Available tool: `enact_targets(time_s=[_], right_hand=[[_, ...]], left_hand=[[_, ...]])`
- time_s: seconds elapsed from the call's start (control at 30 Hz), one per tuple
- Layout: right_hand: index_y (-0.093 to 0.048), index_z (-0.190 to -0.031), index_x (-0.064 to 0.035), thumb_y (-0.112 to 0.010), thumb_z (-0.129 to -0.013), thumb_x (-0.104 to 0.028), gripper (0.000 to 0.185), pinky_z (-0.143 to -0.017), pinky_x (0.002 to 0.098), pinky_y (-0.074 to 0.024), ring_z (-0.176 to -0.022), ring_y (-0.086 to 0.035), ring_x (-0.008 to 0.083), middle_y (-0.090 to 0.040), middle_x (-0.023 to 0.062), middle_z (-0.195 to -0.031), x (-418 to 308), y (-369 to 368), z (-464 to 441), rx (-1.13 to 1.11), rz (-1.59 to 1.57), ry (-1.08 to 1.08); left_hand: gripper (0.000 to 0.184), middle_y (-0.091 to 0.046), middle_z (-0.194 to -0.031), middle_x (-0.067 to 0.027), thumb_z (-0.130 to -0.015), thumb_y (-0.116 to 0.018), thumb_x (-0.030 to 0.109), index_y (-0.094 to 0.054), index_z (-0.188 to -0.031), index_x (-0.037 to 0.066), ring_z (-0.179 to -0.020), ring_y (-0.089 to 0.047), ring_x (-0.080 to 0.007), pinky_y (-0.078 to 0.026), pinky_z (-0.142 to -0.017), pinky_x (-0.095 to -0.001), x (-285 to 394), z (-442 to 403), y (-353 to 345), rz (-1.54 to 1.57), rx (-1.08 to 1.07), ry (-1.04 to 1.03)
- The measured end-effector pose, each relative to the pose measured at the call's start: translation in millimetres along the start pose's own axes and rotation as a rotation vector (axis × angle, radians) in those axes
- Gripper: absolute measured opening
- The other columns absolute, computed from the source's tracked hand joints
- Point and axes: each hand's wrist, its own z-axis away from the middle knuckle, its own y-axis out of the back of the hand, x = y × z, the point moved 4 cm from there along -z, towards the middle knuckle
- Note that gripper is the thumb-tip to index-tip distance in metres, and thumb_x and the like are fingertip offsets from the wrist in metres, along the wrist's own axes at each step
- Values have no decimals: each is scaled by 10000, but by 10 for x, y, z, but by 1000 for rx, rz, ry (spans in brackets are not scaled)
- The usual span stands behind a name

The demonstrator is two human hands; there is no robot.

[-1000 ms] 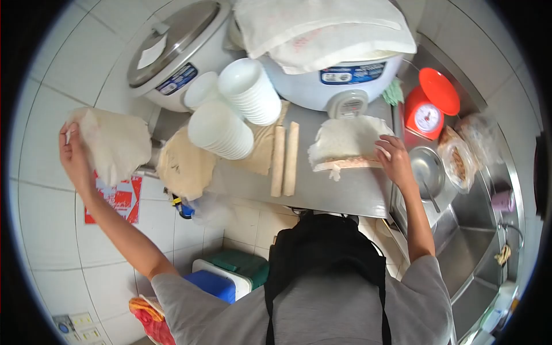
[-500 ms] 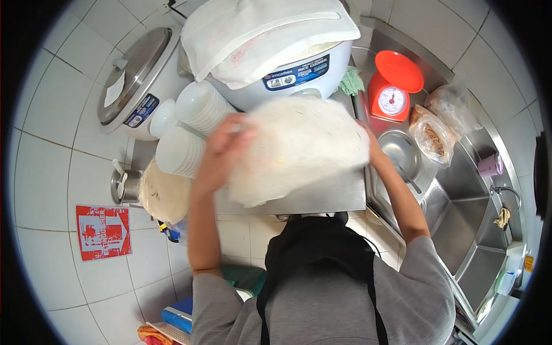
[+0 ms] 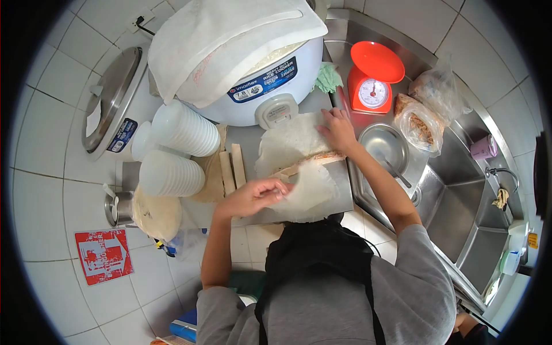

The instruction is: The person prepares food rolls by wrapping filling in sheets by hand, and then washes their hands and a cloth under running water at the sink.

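Note:
A thin pale wrapper sheet [image 3: 313, 192] lies on the steel counter, its near part raised and curved. My left hand [image 3: 256, 195] is closed at its left edge, fingertips pinching there. Across the middle runs a narrow line of orange-brown filling [image 3: 322, 156], partly covered. Beyond it spreads more pale wrapper [image 3: 287, 141]. My right hand [image 3: 338, 131] rests at that far part's right side, fingers apart. Left of the wrapper, two slim pale rolls [image 3: 232, 169] lie side by side, partly over a tan sheet [image 3: 207, 187].
Stacked white bowls [image 3: 172, 172] stand left, before a cloth-topped rice cooker [image 3: 270, 80]. To the right are an orange scale [image 3: 371, 92], a metal bowl with a spoon [image 3: 382, 144], bagged brown food [image 3: 422, 129] and a sink [image 3: 454, 195].
The large pale sheet was in the air between both hands; now wrapper lies on the counter with filling showing. My left hand moved right and nearer me. The rolls came into view.

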Motion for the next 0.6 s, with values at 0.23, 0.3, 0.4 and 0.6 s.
enact_targets(time_s=[0.23, 0.3, 0.4, 0.6], right_hand=[[-593, -1071, -92, -751, -695, -241, 435, -864, 427, -448, -1018, -549, 317, -594, 99, -1019, -16, -108, -131, -98, -90, -152], [-600, -1036, -89, -744, -703, -238, 392, -844, 425, -461, -983, -579, 319, -611, 104, -967, 2, -136, -138, -105, -195, -201], [-621, -967, -81, -720, -726, -228, 300, -787, 416, -489, -902, -616, 317, -623, 113, -897, 14, -125, -142, -104, -227, -222], [-666, -897, -88, -684, -744, -218, 201, -694, 408, -508, -826, -625, 299, -619, 109, -873, 68, 81, -411, 47, -40, 23]], left_hand=[[61, -533, -1299, -134, -863, -562, 32, -604, -906, 43, -1115, -522, -175, -427, -909, -323, 41, -146, -232, -7, -246, 12], [63, -537, -1297, -129, -852, -567, 31, -609, -896, 44, -1092, -534, -173, -434, -899, -322, 22, -165, -230, -31, -257, 22], [68, -546, -1290, -118, -844, -565, 30, -612, -893, 41, -1051, -552, -167, -448, -873, -320, -38, -192, -232, -92, -225, 24], [96, -591, -1233, -112, -828, -556, 33, -609, -908, 27, -1000, -583, -160, -459, -850, -312, -84, -263, -236, -165, -162, 43]])
